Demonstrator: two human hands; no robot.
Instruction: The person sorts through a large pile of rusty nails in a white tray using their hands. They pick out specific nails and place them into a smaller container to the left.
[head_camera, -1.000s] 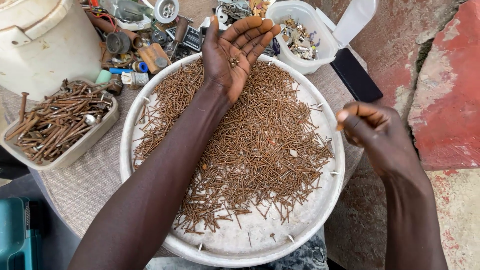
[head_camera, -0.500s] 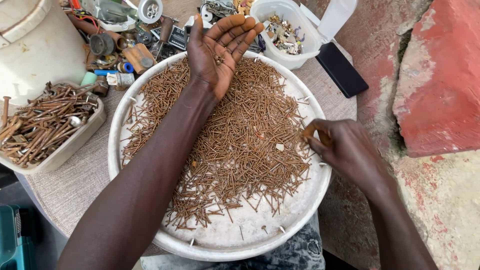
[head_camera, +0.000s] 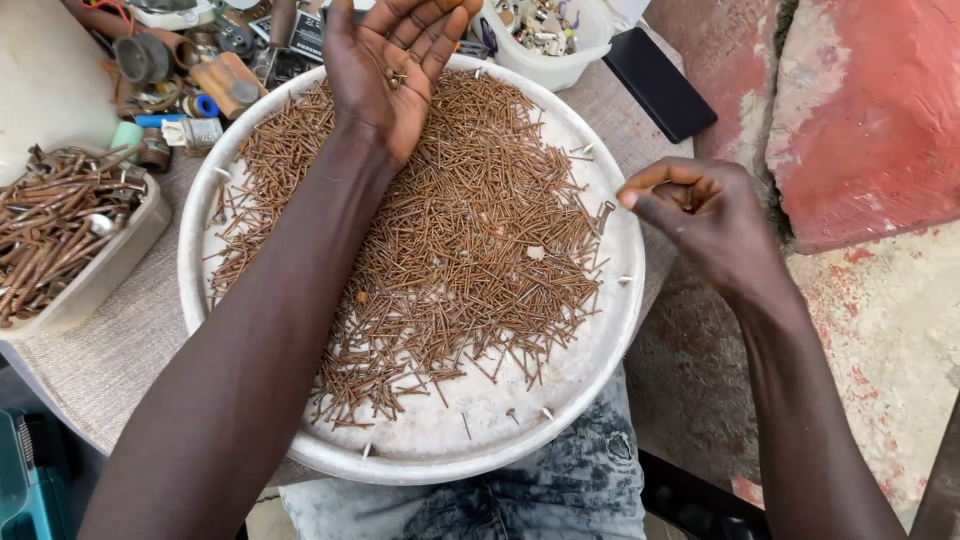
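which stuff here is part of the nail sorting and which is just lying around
In use:
- round white tray heaped with thin rusty nails
- left hand, open palm up, holding a few small bits
- right hand, fingers pinched together

Lying about:
- pale tub of larger rusty nails
- flat black phone
- clear tub of mixed hardware

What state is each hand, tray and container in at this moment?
left hand: open, palm up, a few small bits lying on it.
right hand: fingers curled, pinched at the tray's edge.
round tray: heaped with rusty nails.
left tub: full of larger nails.
clear tub: holds mixed hardware.
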